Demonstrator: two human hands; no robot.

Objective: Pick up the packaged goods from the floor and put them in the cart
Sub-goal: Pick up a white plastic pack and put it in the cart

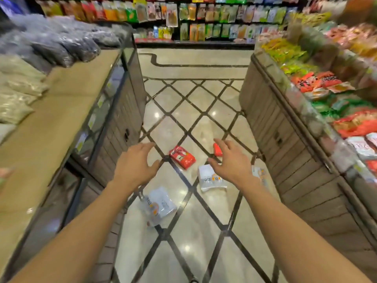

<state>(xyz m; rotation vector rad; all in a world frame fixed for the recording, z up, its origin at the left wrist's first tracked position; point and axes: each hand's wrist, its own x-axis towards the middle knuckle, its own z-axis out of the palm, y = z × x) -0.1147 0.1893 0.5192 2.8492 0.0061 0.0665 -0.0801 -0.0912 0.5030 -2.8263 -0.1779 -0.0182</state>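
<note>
Several packets lie on the tiled floor of a shop aisle. A red packet (182, 156) lies in the middle. A second red packet (217, 149) is partly hidden behind my right hand. A white packet (211, 179) lies below it, another white packet (158, 206) lies nearer me, and a third white one (258, 173) peeks out beside my right wrist. My left hand (136, 164) and my right hand (231, 160) are stretched forward above the packets, fingers apart, holding nothing. No cart is in view.
A display counter (67, 111) with bagged goods stands on the left. A counter (285, 127) piled with colourful snack packs stands on the right. Shelves of hanging packets (204, 19) close the aisle's far end. The floor (183, 252) runs between the counters.
</note>
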